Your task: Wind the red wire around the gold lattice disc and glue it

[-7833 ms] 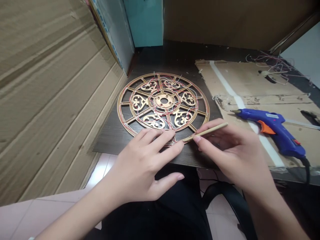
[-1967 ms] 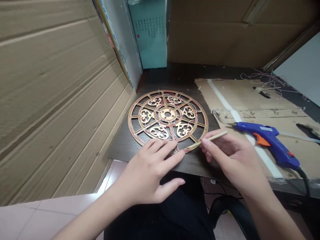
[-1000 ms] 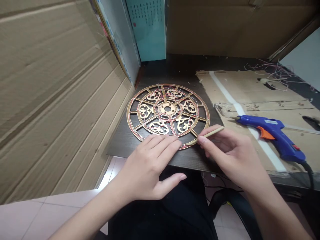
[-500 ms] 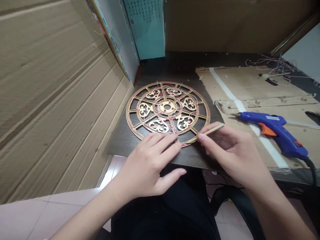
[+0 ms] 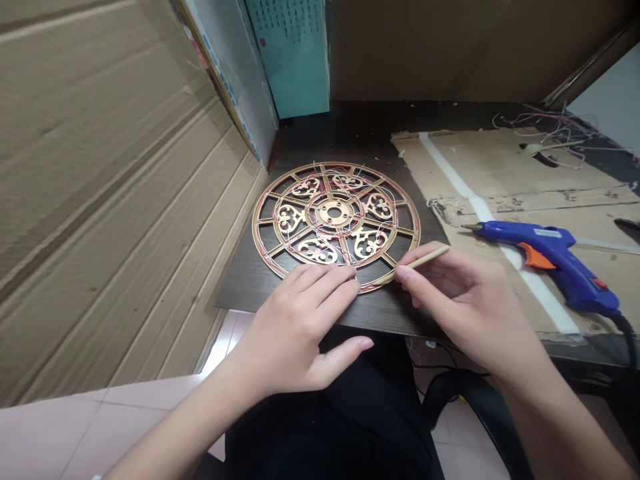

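A round gold openwork frame (image 5: 334, 213), with spokes and scroll ornaments, lies flat on the dark table. Thin red and white wires (image 5: 345, 250) run along its rings and spokes. My left hand (image 5: 305, 320) rests its fingers on the near rim, thumb stretched apart, covering part of the ring. My right hand (image 5: 450, 300) pinches a thin pale wooden stick (image 5: 425, 258) between thumb and fingers. The stick's lower tip meets the near-right rim, beside the wires and close to my left fingertips.
A blue glue gun (image 5: 550, 253) with an orange trigger lies on a cardboard sheet (image 5: 465, 160) at the right. Tangled loose wires (image 5: 555, 130) sit behind it. A tall cardboard panel (image 5: 125, 200) borders the left side. A teal box (image 5: 295, 67) stands at the back.
Both hands keep nearly the same pose. The left index fingertip has drawn back slightly left along the rim; the stick is still at the rim. The view has shifted very slightly.
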`<state>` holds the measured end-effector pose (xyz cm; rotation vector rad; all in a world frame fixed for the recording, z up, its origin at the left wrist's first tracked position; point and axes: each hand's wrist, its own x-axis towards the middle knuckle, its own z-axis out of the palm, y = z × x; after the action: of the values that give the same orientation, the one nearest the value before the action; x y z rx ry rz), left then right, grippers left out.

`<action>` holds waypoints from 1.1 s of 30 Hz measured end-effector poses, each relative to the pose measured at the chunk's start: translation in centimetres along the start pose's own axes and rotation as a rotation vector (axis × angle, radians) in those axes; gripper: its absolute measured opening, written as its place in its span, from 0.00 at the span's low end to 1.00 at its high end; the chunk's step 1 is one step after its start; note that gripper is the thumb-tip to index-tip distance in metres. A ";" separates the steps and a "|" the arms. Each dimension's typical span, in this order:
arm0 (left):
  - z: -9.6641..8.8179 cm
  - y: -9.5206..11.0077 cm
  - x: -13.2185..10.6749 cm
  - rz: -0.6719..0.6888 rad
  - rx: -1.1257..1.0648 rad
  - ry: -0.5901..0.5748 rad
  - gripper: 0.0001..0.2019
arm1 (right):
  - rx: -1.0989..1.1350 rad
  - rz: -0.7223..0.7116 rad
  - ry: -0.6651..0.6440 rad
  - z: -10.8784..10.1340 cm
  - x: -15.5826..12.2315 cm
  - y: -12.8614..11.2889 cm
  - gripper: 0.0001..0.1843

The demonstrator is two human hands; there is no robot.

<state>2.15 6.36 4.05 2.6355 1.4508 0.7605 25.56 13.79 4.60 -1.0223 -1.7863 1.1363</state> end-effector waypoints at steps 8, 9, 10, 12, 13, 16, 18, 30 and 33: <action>-0.1 0.0 -0.1 0.003 0.022 -0.029 0.23 | 0.006 0.006 0.002 0.1 0.0 0.0 0.06; 0.0 0.0 -0.1 0.003 0.023 -0.031 0.23 | 0.004 0.009 0.001 0.0 0.0 -0.1 0.06; 0.0 0.0 -0.1 0.003 0.026 -0.030 0.23 | 0.003 0.012 0.001 0.0 0.0 -0.1 0.06; 0.1 0.0 -0.2 0.006 0.035 -0.017 0.22 | 0.002 0.019 -0.001 0.0 0.0 -0.2 0.06; 0.1 0.0 -0.2 0.007 0.038 -0.008 0.22 | 0.001 0.022 -0.003 0.0 0.0 -0.2 0.06; 0.2 0.0 -0.4 0.003 0.028 0.001 0.23 | 0.000 0.028 -0.008 -0.1 -0.1 -0.1 0.06; 0.1 0.1 -0.4 0.001 0.023 0.003 0.24 | -0.002 0.026 -0.004 0.0 -0.1 -0.1 0.06; -1.8 -0.3 3.4 0.066 0.024 -0.022 0.09 | 0.006 0.029 0.003 0.1 0.1 -0.2 0.09; -1.8 -0.3 4.4 0.017 0.010 -0.059 0.12 | 0.014 0.022 0.001 0.1 0.1 -0.1 0.11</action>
<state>3.14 9.72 7.32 2.6564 1.4234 0.6726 25.42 13.81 4.72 -1.0364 -1.7681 1.1594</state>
